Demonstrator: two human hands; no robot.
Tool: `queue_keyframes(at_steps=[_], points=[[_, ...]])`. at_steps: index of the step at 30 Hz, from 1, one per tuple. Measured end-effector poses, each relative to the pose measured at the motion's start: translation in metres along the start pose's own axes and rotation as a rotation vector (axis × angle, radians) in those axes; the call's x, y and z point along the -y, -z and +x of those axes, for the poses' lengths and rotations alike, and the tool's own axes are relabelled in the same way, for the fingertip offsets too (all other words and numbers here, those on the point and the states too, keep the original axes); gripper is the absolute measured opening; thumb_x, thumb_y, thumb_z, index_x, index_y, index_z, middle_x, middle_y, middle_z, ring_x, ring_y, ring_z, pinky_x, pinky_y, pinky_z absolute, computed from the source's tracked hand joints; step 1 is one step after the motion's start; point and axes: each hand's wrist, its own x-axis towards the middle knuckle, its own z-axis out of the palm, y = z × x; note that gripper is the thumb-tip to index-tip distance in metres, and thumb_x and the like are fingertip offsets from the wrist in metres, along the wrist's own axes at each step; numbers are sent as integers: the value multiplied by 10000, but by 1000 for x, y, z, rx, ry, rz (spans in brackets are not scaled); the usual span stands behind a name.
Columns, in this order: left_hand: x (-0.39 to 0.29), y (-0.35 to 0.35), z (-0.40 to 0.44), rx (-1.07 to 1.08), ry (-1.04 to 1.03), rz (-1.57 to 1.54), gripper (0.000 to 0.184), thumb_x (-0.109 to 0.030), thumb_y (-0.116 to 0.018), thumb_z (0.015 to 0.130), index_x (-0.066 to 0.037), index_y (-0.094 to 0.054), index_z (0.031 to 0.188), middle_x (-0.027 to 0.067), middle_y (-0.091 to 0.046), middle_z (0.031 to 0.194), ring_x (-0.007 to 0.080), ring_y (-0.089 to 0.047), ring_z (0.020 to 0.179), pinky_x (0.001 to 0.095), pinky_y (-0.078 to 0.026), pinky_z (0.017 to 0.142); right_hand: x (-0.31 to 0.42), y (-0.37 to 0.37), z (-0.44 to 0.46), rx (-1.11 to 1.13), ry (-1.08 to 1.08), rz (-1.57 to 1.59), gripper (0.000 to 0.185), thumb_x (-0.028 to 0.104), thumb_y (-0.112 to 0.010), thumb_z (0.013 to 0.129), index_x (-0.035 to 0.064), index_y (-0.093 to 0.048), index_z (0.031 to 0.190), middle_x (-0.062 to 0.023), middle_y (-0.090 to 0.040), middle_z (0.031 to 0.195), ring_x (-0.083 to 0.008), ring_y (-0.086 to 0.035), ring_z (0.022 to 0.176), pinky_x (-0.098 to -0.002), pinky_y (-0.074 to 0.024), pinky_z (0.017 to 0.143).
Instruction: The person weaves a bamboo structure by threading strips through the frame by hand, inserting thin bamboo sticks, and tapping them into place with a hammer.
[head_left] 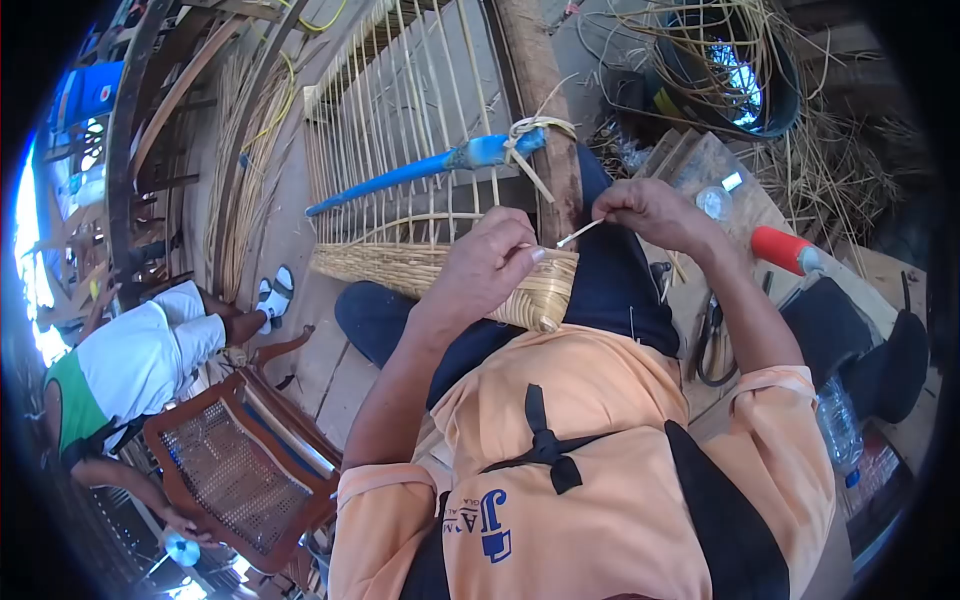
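Over lap [640,292], weave [385,269] lies lengthwise leftward; right hand [655,212] pinches strand [579,234] slanting toward it; left hand [480,265] curled over weave, grip unclear; blue pole [400,178] beyond, tied to beam [545,75].

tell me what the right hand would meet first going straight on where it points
The right hand would probably meet the wooden beam first, though depth is unclear and it might pass above it.

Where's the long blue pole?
In the head view, the blue pole is upper left of centre, beyond the left hand, with its right end at the wooden beam.
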Motion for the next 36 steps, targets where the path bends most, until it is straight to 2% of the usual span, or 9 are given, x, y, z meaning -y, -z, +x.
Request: queue_keyframes(at_steps=[12,14,21,23,28,31,34,35,36], points=[[7,-2,3,-6,23,-54,125,-87,-626,831,22,-568,850,87,-530,941,164,-532,832,273,-429,741,-9,-4,11,100,30,35,143,23,-554,801,45,-635,917,-60,-619,784,-187,-582,744,-296,-457,700],[4,-2,3,-61,9,11,134,-92,-623,814,28,-564,823,105,-528,916,229,-548,775,321,-443,682,-11,-4,9,88,40,47,144,23,-540,801,49,-636,906,-57,-614,777,-186,-577,737,-295,-456,698],[7,-9,5,-104,38,24,178,-100,-656,788,20,-526,765,111,-490,830,237,-509,673,337,-430,619,-16,-9,12,63,91,47,150,26,-495,805,57,-628,868,-53,-584,744,-178,-565,722,-290,-453,690],[3,-9,7,-57,90,132,216,-98,-690,771,15,-506,771,69,-463,796,156,-452,665,286,-402,614,-16,-10,12,66,89,55,152,23,-492,804,57,-627,867,-52,-582,743,-178,-563,722,-288,-452,690],[15,-17,8,-146,74,73,245,-103,-695,774,12,-482,736,57,-446,757,139,-438,657,274,-383,605,-14,-2,7,156,35,21,144,19,-501,816,50,-626,879,-64,-600,774,-199,-578,746,-296,-458,701],[17,-18,8,-171,69,19,258,-91,-687,779,7,-460,706,55,-446,751,132,-435,659,269,-376,606,-13,8,-20,-26,-19,-63,130,37,-531,830,38,-620,925,-90,-627,845,-226,-605,804,-310,-467,723],[26,-24,8,-193,29,-56,260,-58,-673,782,-2,-439,683,53,-451,753,125,-434,667,266,-373,610,-27,9,-62,-561,-230,-23,153,80,-541,873,20,-594,1003,-88,-607,853,-188,-582,796,-293,-452,735],[28,-26,8,-223,14,-80,260,-38,-665,784,-8,-430,674,53,-456,757,121,-434,673,265,-373,613,-37,7,-77,-566,-243,-34,153,80,-541,873,20,-594,1003,-88,-607,853,-188,-582,796,-293,-452,735],[27,-29,7,-253,23,-110,258,-1,-647,789,-15,-419,668,53,-467,767,119,-433,687,256,-374,626,-44,4,-92,-684,-430,9,179,89,-543,869,31,-584,1033,-119,-619,893,-244,-593,853,-327,-455,775]])
